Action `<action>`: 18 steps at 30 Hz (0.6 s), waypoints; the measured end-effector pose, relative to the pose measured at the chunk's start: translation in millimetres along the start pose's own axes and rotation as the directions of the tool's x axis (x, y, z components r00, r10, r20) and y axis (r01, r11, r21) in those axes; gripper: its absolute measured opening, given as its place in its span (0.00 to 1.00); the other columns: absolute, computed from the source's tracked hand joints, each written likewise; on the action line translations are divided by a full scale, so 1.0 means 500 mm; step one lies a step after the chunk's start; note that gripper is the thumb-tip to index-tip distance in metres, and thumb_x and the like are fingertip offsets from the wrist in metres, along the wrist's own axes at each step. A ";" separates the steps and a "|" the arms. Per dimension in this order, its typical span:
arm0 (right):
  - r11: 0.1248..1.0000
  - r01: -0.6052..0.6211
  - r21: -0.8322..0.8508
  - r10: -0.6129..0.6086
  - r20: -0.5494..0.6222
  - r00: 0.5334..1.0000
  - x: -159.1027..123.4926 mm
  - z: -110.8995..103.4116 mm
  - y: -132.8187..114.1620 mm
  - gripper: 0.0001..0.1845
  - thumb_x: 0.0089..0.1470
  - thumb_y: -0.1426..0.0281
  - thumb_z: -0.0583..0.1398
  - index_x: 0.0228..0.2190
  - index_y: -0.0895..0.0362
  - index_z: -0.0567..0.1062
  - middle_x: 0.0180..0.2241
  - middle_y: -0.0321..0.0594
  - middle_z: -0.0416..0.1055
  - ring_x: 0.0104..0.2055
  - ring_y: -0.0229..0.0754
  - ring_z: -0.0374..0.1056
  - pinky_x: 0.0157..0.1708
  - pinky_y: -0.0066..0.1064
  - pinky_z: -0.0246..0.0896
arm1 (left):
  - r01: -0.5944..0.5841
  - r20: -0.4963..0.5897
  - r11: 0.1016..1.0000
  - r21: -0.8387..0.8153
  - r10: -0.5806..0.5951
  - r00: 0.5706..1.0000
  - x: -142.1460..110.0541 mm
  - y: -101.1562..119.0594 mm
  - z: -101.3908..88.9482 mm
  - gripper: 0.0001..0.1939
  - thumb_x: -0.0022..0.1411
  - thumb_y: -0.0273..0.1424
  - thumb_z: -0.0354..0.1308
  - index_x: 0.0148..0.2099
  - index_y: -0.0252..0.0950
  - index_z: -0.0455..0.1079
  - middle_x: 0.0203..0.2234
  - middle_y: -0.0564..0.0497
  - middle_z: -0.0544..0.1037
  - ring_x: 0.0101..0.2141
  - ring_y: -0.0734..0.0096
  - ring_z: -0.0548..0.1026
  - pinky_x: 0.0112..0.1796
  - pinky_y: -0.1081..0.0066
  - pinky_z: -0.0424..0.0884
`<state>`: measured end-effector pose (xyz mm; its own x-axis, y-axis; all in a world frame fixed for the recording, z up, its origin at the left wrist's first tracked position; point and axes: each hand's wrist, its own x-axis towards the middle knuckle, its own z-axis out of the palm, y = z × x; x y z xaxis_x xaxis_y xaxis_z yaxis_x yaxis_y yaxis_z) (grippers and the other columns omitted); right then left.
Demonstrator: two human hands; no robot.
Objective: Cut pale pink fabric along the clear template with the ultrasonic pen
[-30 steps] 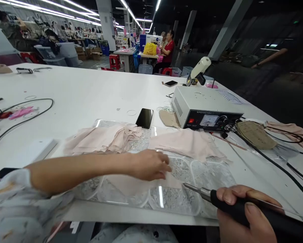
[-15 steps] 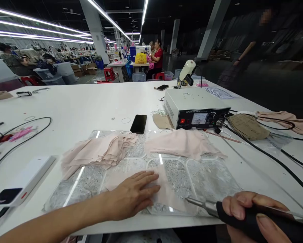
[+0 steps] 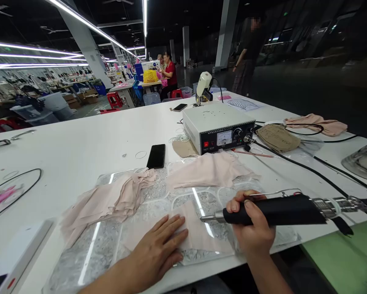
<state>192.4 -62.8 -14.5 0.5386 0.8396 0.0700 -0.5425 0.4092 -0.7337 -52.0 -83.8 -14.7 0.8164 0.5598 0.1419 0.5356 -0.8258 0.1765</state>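
My left hand [image 3: 159, 249] lies flat with its fingers out, pressing a thin pale pink fabric piece [image 3: 191, 232] onto a clear-covered, marble-patterned mat [image 3: 106, 249]. In my right hand [image 3: 253, 224] is a black-handled ultrasonic cutter [image 3: 272, 210], held roughly level. Its pointed metal tip is over the right part of the fabric; whether it touches, I cannot tell. Behind my left hand lies a stack of pale pink fabric pieces [image 3: 116, 200]. Another pale pink pile [image 3: 207, 169] sits at the back of the mat.
A grey generator box [image 3: 220, 126] with a dial stands behind the mat, its black cable [image 3: 299, 171] running to the cutter. A black phone [image 3: 156, 156] lies left of it. Brown pattern pieces [image 3: 278, 138] are to the right, a white box [image 3: 24, 253] at left. A person [image 3: 247, 53] stands beyond the table.
My left hand has flattened onto the fabric. My right hand has brought the cutter left and up, so its tip is now over the fabric. The view has swung right.
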 end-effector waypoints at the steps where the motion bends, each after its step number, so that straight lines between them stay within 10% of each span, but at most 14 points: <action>1: 1.000 -0.003 0.000 0.003 0.002 1.000 0.001 0.004 0.002 0.11 0.42 0.67 0.66 0.29 0.54 0.71 0.26 0.31 0.65 0.21 0.32 0.62 0.22 0.28 0.62 | -0.008 0.000 1.000 -0.005 0.008 1.000 0.001 -0.002 0.000 0.22 0.72 0.33 0.50 0.65 0.36 0.59 0.63 0.41 0.61 0.62 0.56 0.62 0.59 0.51 0.63; 18: 1.000 -0.001 -0.008 0.001 0.011 1.000 0.022 0.044 0.014 0.10 0.45 0.68 0.65 0.30 0.55 0.70 0.27 0.32 0.65 0.22 0.32 0.63 0.23 0.28 0.63 | -0.022 0.044 0.998 -0.057 0.025 0.999 0.018 -0.016 -0.021 0.20 0.70 0.34 0.53 0.61 0.34 0.65 0.60 0.40 0.67 0.59 0.55 0.67 0.59 0.54 0.65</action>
<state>180.1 -43.0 -3.9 0.5309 0.8440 0.0767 -0.5378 0.4055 -0.7391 -51.5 -71.4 -4.5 0.8381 0.5358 0.1027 0.5043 -0.8327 0.2285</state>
